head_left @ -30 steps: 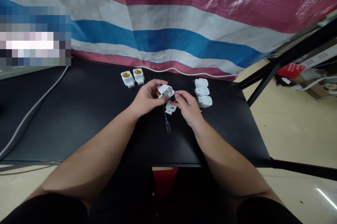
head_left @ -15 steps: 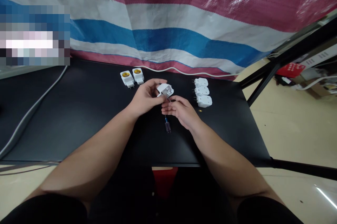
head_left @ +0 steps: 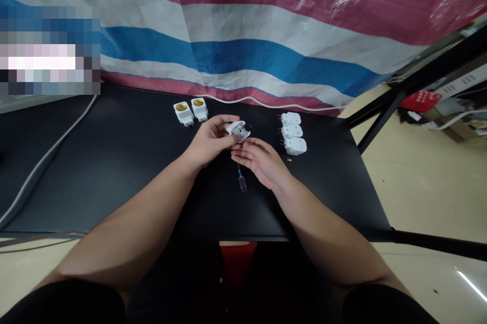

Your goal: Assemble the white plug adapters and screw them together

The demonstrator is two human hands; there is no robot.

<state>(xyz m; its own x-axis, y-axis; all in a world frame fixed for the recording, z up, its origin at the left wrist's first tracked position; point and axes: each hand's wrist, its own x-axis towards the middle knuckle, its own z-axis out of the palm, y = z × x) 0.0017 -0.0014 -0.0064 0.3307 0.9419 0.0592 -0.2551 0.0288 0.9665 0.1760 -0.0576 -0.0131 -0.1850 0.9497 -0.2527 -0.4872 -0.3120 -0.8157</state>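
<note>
My left hand point(head_left: 211, 139) grips a small white plug adapter point(head_left: 238, 130) with its inside showing, held just above the black table point(head_left: 114, 162). My right hand point(head_left: 259, 160) lies palm up just below the adapter, fingers stretched out and nothing visible in them. A small screwdriver point(head_left: 241, 181) with a clear handle rests on the table under my right hand's fingers. Three white adapters point(head_left: 293, 133) stand in a column to the right. Two white lamp-socket adapters point(head_left: 190, 110) with brass insides sit to the left.
A white cable point(head_left: 266, 103) runs along the table's back edge under a striped red, white and blue tarp point(head_left: 243, 25). A grey cable point(head_left: 45, 162) crosses the table's left part. A tiny brass piece point(head_left: 290, 159) lies right of my hand. Black frame bars point(head_left: 399, 91) stand at right.
My right hand let go of the adapter, dropped below it and turned palm up with the fingers open. The white cover piece seen on the table a second ago is out of sight.
</note>
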